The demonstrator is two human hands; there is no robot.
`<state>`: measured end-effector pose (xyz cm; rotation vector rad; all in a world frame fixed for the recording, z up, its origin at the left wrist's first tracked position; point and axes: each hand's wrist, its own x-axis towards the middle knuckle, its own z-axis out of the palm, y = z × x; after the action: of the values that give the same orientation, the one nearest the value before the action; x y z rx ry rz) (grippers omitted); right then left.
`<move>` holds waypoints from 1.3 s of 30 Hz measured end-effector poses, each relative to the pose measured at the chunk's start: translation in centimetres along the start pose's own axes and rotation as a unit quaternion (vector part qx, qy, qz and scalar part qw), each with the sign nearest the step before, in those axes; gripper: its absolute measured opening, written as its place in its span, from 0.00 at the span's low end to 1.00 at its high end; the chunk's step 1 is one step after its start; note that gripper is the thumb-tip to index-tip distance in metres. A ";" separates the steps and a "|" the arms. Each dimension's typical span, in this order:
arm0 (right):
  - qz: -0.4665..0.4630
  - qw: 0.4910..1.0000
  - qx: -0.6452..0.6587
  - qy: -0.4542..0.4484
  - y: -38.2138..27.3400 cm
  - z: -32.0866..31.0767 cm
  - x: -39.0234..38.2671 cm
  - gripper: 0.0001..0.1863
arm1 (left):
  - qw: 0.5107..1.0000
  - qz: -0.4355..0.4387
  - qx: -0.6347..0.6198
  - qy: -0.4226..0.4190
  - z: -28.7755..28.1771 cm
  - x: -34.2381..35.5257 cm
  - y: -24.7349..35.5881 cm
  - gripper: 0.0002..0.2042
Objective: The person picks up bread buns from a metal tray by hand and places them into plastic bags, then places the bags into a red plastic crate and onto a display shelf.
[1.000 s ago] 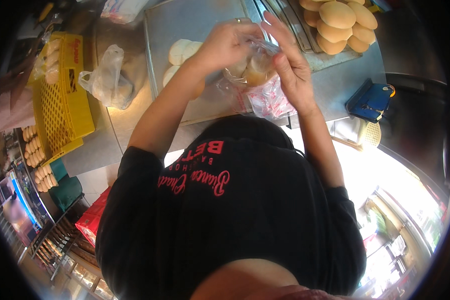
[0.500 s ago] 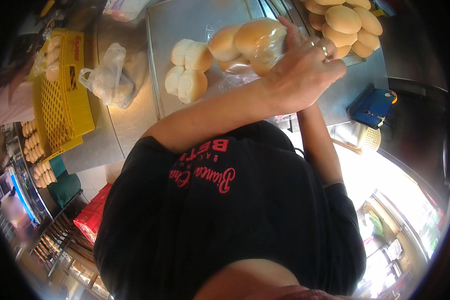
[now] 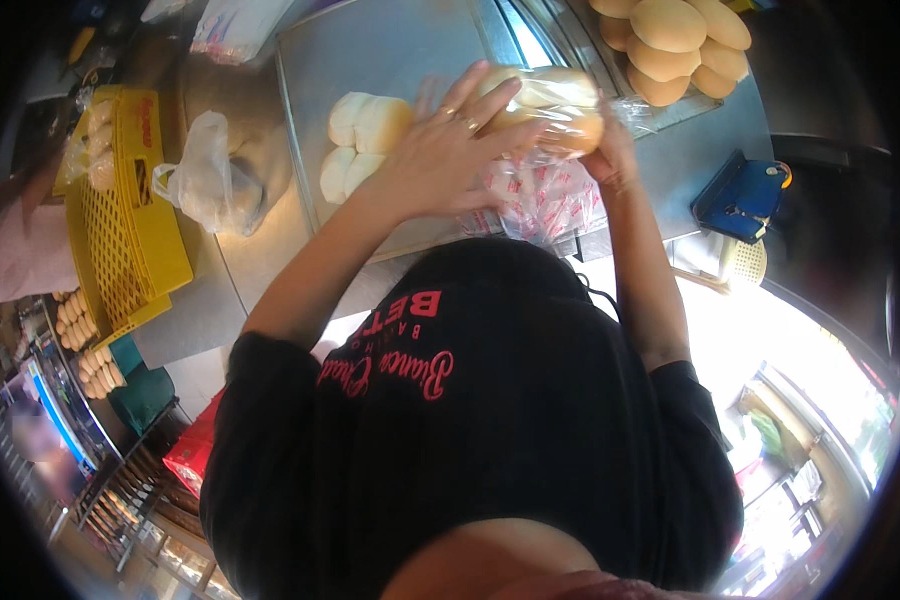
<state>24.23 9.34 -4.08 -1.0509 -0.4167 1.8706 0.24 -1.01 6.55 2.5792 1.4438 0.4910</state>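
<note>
On my far left, a yellow crate (image 3: 120, 225) with wrapped bread at its far end stands on the bench (image 3: 185, 330). Right of it sits a knotted clear plastic bag (image 3: 215, 180), contents blurred, and beyond that a printed packet (image 3: 235, 30). Next comes a metal tray (image 3: 380, 50) carrying pale unwrapped rolls (image 3: 365, 125); my left forearm passes just near of them, partly covering their near side. My left hand (image 3: 460, 150) is open, fingers spread against the left side of the bagged bread (image 3: 560, 100), which sits between my hands. Pink-printed plastic (image 3: 545, 200) lies just near of it, crowding that side. My right hand (image 3: 612, 150) curls at its right end; I cannot tell how tightly it grips. Far right, round buns (image 3: 670, 50) are heaped, and nearer me is a blue box (image 3: 740, 195).
</note>
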 end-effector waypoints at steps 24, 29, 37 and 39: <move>-0.108 0.978 0.078 -0.163 -5.1 4.4 -8.7 0.23 | 0.836 -0.123 -0.522 0.117 -2.7 3.4 2.9 0.41; -0.117 0.991 0.056 0.031 -7.8 1.3 -10.0 0.23 | 0.956 -0.023 -0.260 0.130 -3.6 5.0 4.7 0.36; -0.328 0.826 -0.400 0.224 -11.7 -5.2 -10.6 0.18 | 0.920 0.270 -0.212 0.191 1.4 12.8 7.7 0.30; -0.284 0.624 -0.609 0.399 -14.5 -6.5 -10.9 0.23 | 0.904 0.215 -0.322 0.182 3.2 15.7 8.7 0.33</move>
<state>39.79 6.81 6.97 -2.1170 -1.3352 0.1857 15.92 7.85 9.35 2.2858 0.5804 1.3113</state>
